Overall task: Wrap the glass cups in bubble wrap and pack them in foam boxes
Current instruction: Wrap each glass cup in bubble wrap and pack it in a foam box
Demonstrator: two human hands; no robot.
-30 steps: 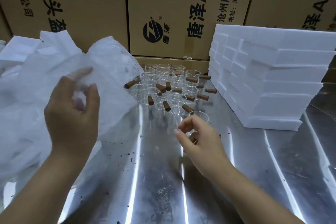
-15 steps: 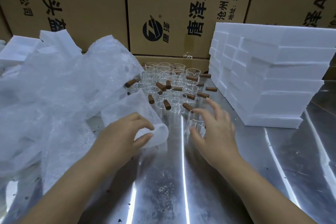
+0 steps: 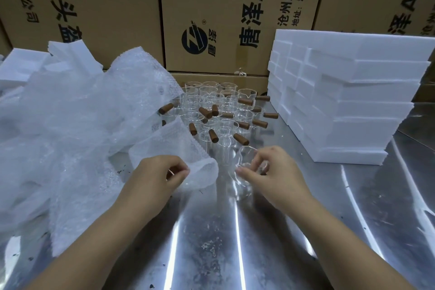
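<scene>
Left hand [image 3: 160,173] pinches the near edge of a wrap sheet [image 3: 174,146] that lies on the steel table [image 3: 211,231]. Right hand [image 3: 273,169] curls round one cup [image 3: 242,160], just in front of the other cups [image 3: 211,106]; foam boxes [image 3: 341,106] stand stacked at right

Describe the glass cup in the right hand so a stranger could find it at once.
Start at the tall stack of white foam boxes on the right of the metal table. Just left of it stands a cluster of clear glass cups with brown handles. The wanted cup is at the cluster's near edge, and it alone is gripped by the right hand.
</scene>
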